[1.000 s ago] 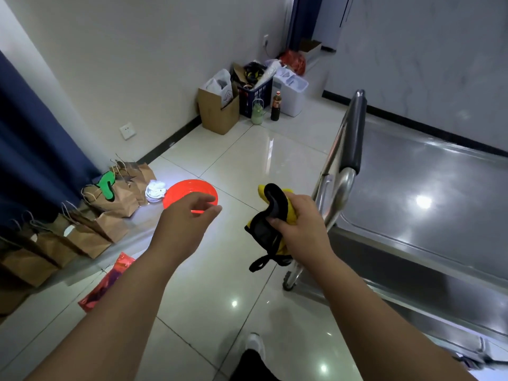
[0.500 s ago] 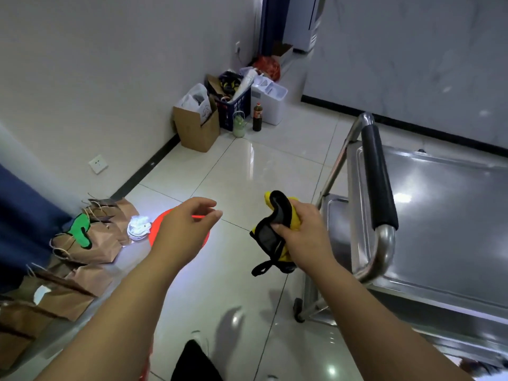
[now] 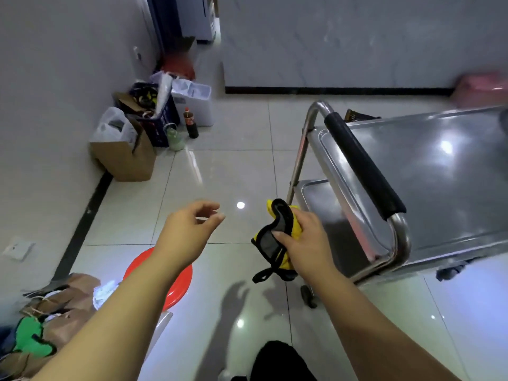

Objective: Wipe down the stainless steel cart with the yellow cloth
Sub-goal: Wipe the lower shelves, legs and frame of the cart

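Glossy pale floor tiles [image 3: 220, 171] run up to grey walls, with bright ceiling lights reflected in them. At the far left, brown paper bags [image 3: 63, 301] sit bunched on the floor, partly cut off by the frame edge, and a cardboard box [image 3: 123, 158] stands against the wall with a dark bottle [image 3: 190, 123] just beyond it. A red stool [image 3: 162, 279] stands beneath the left hand [image 3: 187, 232], which hangs in the air with fingers loosely curled, thumb and forefinger close but holding nothing. Just to its right, apart from it, the right hand [image 3: 305, 237] grips the yellow cloth [image 3: 277, 237], bunched in the fist, with its black trim and a dangling loop showing. The cloth is near the cart [image 3: 439, 182] but not touching it. That steel cart stands at the right, its black-padded handle [image 3: 362, 166] nearest the hand, its far end cut off. A pink shape beyond it is too blurred to identify.
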